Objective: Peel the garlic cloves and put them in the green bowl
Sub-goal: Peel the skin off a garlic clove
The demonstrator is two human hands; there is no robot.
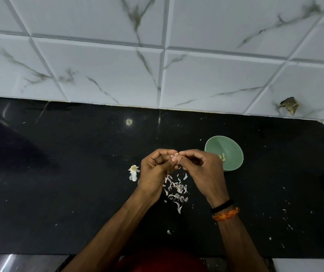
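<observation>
Just left of the green bowl (228, 152), above the counter (78, 193), both hands work one garlic clove (176, 156). Left hand (155, 169): grip narrow, fingers curled, pinching the clove. Right hand (200, 169): grip narrow, fingertips pinching at the clove's skin.

Step in hand, as judged: peeling, not yet complete. Next move calls for stripping the remaining skin, then carrying the clove right and dropping it into the bowl, approx. a short reach. Bowl already holds a few peeled cloves (222, 156).

Other items: pile of skin scraps (175, 190) on counter left of bowl, below the hands; garlic bulb remnant (133, 172) further left. No obstruction visible between hands and bowl.
</observation>
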